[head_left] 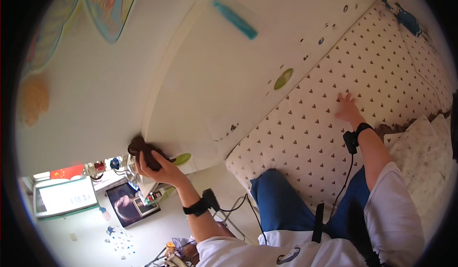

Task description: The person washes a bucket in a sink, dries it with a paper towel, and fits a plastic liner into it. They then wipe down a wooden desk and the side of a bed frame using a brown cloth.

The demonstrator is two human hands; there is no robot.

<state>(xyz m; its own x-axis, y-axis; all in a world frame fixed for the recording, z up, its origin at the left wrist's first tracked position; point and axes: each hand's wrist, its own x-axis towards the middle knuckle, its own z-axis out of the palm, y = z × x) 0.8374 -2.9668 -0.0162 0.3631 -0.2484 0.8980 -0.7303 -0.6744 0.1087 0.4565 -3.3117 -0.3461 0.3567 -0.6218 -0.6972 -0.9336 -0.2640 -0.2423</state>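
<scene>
My left hand (160, 168) is closed round a bunched dark brown cloth (147, 153). The cloth is against the pale wall surface, close to a raised strip (164, 66) that curves down it. Out to the right, my right hand (348, 109) rests with fingers spread on a bed sheet (305, 128) printed with small brown hearts. Both wrists wear black bands with small devices and cables. My knees, in blue trousers, are on the bed.
On the wall are a teal elongated shape (236, 20), green oval stickers (283, 79) and small dark marks. Papers or pale bedding (424, 157) lie at right. Lower left are a framed picture (129, 205), a bright window (67, 198) and a cluttered shelf (121, 167).
</scene>
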